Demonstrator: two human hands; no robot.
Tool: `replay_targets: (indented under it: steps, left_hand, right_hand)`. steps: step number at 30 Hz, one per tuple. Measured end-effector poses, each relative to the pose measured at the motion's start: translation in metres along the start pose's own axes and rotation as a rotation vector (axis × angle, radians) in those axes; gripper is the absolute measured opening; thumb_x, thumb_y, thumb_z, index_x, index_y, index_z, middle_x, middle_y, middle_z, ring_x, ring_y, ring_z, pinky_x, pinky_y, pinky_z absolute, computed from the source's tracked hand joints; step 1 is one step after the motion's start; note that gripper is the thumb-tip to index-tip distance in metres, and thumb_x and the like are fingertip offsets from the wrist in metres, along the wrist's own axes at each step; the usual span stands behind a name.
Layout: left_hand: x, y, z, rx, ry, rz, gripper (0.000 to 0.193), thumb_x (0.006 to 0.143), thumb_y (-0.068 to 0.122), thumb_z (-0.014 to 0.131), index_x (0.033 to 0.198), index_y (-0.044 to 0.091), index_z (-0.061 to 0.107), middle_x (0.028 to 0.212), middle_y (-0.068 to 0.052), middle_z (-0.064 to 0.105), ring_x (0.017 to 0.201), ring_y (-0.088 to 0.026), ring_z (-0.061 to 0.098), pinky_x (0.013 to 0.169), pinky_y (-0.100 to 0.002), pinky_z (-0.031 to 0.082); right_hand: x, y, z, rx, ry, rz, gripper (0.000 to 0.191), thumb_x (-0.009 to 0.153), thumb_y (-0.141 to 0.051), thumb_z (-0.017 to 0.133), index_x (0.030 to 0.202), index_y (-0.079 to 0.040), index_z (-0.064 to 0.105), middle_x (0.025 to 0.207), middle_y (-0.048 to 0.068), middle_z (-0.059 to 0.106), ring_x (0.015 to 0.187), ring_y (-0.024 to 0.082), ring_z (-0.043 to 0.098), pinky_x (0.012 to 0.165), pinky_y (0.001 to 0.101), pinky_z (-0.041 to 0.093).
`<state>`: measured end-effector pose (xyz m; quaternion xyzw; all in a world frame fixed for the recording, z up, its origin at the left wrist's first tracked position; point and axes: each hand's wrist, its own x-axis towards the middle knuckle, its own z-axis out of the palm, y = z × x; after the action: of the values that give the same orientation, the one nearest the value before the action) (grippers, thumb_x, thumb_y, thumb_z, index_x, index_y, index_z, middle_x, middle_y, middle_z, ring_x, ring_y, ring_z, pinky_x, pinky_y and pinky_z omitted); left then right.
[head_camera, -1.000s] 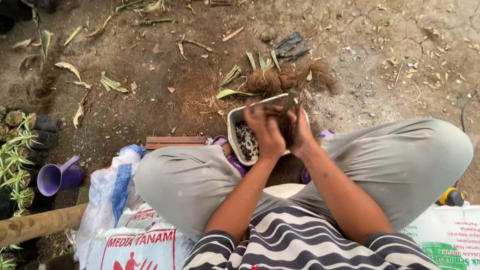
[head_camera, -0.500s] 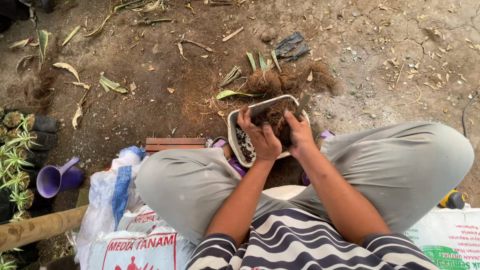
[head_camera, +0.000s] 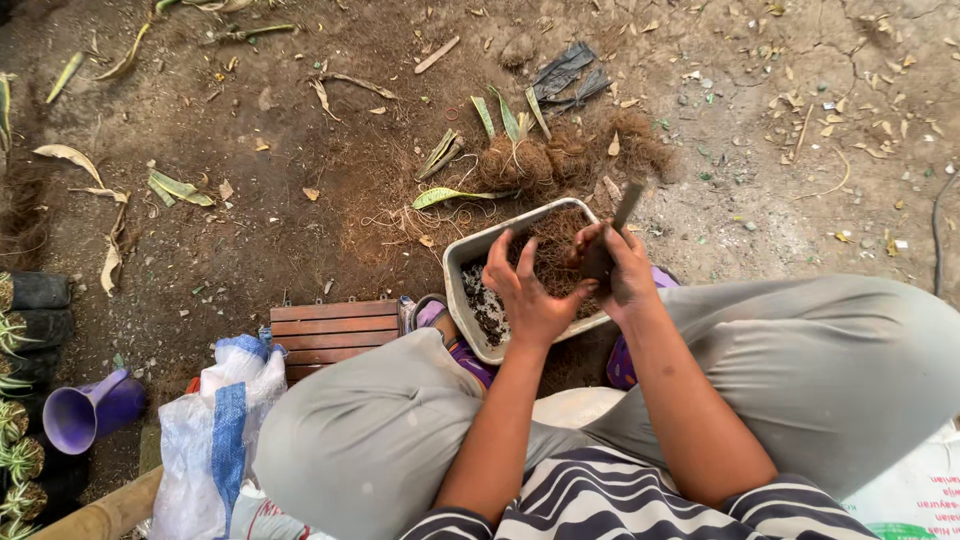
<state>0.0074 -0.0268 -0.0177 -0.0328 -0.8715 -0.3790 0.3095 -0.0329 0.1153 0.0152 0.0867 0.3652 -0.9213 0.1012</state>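
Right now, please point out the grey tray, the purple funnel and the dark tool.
grey tray (head_camera: 462, 262), head view, near-left rim.
purple funnel (head_camera: 72, 415), head view, wide mouth.
dark tool (head_camera: 627, 203), head view, shaft above right hand.

Bare earth yard in flat daylight, littered with plant scraps.

The ground (head_camera: 250, 230) is dry brown dirt, paler and pebbly toward the upper right of the frame, where thin cracks and small stones show. Dried leaves (head_camera: 180, 188) lie scattered across the upper left, and a clump of fibrous roots (head_camera: 560, 160) with green blades sits at top centre, just below a torn scrap of black plastic (head_camera: 565, 75). At lower left stands a small slatted wooden board (head_camera: 330, 330), with a white-and-blue woven sack (head_camera: 215, 440) below it and a purple funnel-shaped cup (head_camera: 85, 412) to its left. Black nursery bags with striped green plants (head_camera: 25, 400) line the left edge. Light is soft, without hard shadows.
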Motion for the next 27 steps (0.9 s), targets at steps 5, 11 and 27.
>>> replay_targets:
  steps: [5, 11, 27]
  left_hand:
    - [0.002, -0.011, 0.013, -0.049, -0.052, -0.136, 0.109, 0.076, 0.07, 0.079, 0.157, 0.023, 0.024, 0.158, -0.024, 0.031, 0.148, -0.043, 0.034, 0.118, -0.063, 0.028]
    - [0.012, -0.019, 0.022, -0.146, -0.053, -0.203, 0.114, 0.07, 0.062, 0.087, 0.155, 0.021, 0.023, 0.156, -0.024, 0.031, 0.146, -0.044, 0.034, 0.118, -0.062, 0.031]
    - [0.011, -0.024, 0.034, -0.409, -0.219, -0.445, 0.127, 0.068, 0.072, 0.082, 0.161, 0.008, 0.024, 0.158, -0.017, 0.037, 0.145, -0.033, 0.044, 0.124, -0.049, 0.037]
  right_hand:
    - [0.029, 0.015, -0.02, -0.192, 0.014, 0.011, 0.022, 0.085, -0.014, 0.076, 0.097, -0.008, 0.058, 0.084, 0.011, 0.066, 0.076, 0.025, 0.068, 0.066, 0.0401, 0.058]
    - [0.043, 0.032, -0.027, -0.113, 0.1, -0.045, 0.023, 0.089, -0.007, 0.078, 0.097, -0.003, 0.057, 0.08, 0.012, 0.062, 0.065, 0.024, 0.063, 0.058, 0.0373, 0.054]
    - [0.038, -0.002, -0.016, -0.023, 0.09, 0.045, 0.024, 0.083, -0.012, 0.077, 0.097, -0.007, 0.058, 0.098, 0.012, 0.069, 0.084, 0.027, 0.074, 0.072, 0.0422, 0.063]
